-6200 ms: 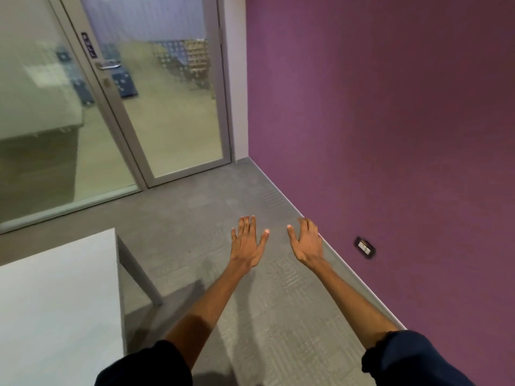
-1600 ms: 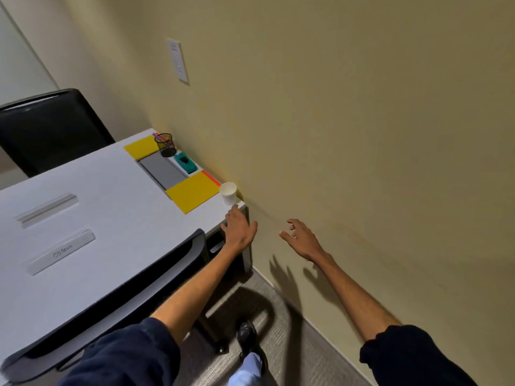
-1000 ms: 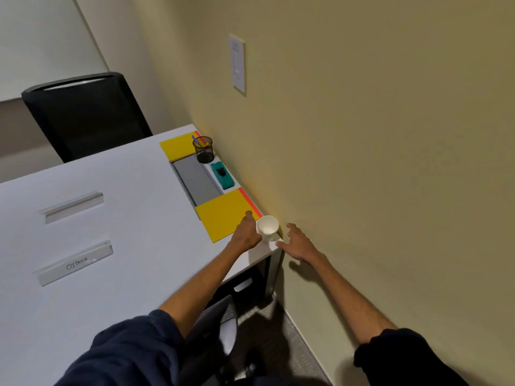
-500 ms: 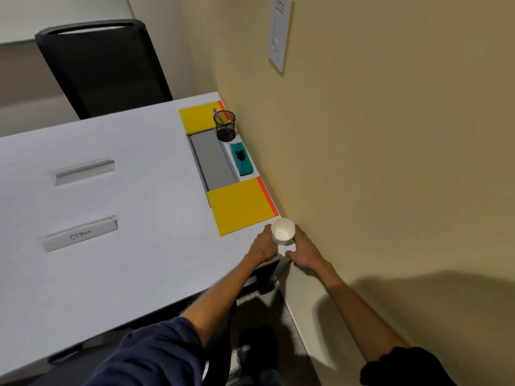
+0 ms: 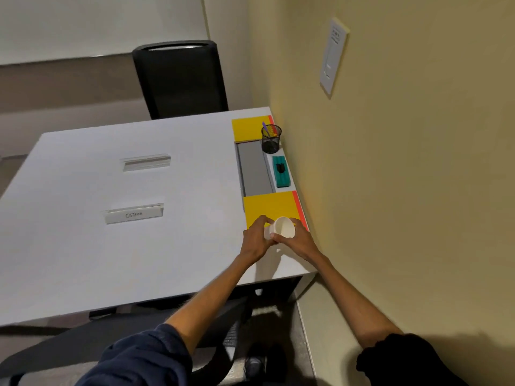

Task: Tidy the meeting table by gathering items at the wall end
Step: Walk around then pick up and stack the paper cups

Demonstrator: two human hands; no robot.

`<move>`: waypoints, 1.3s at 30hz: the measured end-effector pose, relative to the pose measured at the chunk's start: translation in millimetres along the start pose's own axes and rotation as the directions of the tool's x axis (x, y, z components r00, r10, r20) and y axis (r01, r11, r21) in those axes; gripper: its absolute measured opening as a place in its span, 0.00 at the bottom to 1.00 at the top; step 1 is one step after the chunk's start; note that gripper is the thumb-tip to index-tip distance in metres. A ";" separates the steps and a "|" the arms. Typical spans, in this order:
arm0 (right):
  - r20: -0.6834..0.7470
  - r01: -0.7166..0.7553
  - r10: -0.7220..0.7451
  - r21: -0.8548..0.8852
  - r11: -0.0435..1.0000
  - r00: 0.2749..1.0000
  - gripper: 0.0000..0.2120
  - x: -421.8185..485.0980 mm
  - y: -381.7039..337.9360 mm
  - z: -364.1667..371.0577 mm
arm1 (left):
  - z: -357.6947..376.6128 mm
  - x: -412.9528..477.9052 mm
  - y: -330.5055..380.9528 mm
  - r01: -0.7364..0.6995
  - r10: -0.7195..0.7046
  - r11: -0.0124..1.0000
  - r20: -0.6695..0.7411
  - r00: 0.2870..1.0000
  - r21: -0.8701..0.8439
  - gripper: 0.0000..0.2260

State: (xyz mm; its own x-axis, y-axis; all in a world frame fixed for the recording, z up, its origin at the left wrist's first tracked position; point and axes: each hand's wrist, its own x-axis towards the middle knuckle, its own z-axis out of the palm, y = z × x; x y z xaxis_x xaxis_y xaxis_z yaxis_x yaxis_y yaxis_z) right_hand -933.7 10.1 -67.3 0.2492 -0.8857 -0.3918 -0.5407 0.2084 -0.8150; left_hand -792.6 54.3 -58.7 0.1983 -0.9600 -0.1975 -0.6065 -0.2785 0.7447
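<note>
A white paper cup (image 5: 283, 227) is tilted and lifted slightly above the white table (image 5: 111, 246), near its wall end. My left hand (image 5: 255, 240) and my right hand (image 5: 298, 242) both wrap around the cup from either side. Along the wall edge lie a near yellow pad (image 5: 269, 207), a grey pad (image 5: 255, 169), a teal eraser (image 5: 281, 171), a black mesh pen cup (image 5: 271, 139) and a far yellow pad (image 5: 246, 129). Two clear name holders (image 5: 133, 214) (image 5: 146, 162) rest in the table's middle.
A black chair (image 5: 178, 79) stands at the far side of the table. Another chair's dark back (image 5: 139, 338) is right below my arms. The yellow wall (image 5: 404, 190) with a white switch plate (image 5: 333, 55) runs along the right.
I turned from the purple wall and door to the table. Both hands closed around the paper cup and raised it, tilting it, from the table's near corner.
</note>
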 end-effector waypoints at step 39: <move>0.152 0.235 -0.273 0.227 0.945 0.950 0.22 -43.1 -222.0 385.9 | -332.8 -162.7 -308.8 0.334 -0.329 0.941 -0.364 0.871 -0.051 0.30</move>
State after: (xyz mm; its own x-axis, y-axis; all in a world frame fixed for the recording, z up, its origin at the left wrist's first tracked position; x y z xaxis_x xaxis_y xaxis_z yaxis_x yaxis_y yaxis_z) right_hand -514.4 162.1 -34.2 0.5059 -0.8354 -0.2147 -0.2704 0.0827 -0.9592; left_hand -381.4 305.8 -44.3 0.6526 -0.7348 -0.1848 -0.4653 -0.5812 0.6676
